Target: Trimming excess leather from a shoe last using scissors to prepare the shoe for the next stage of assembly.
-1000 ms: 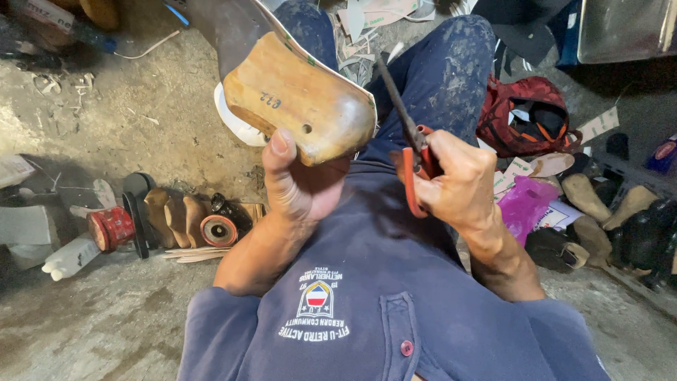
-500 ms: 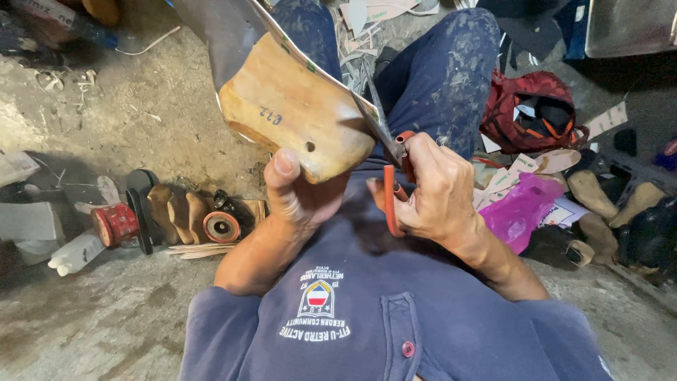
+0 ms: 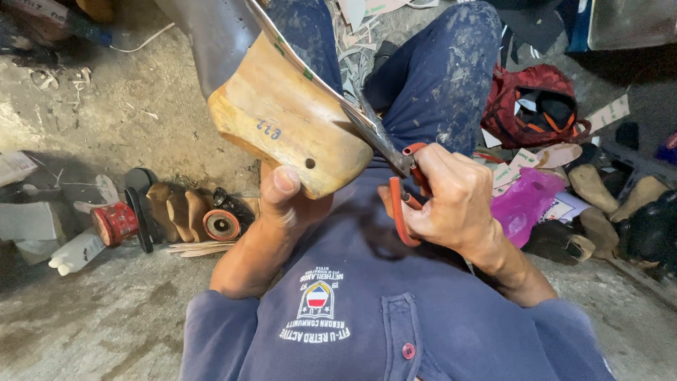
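Scissors now at the edge, we grip the tan wooden shoe last [image 3: 282, 127] in our left hand [image 3: 285, 201], right hand [image 3: 451, 204] fingers curled through the red-handled steel scissors [image 3: 395, 159], trimming close along the grey insole sheet [image 3: 211, 35].

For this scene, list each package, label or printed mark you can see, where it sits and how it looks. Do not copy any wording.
Red tin: floor at left, round, lying on its side.
White bottle: floor below the tin, lying down.
Ink mark: blue, on the wooden shoe last in the left hand.
Shirt badge: chest, shield with white print.
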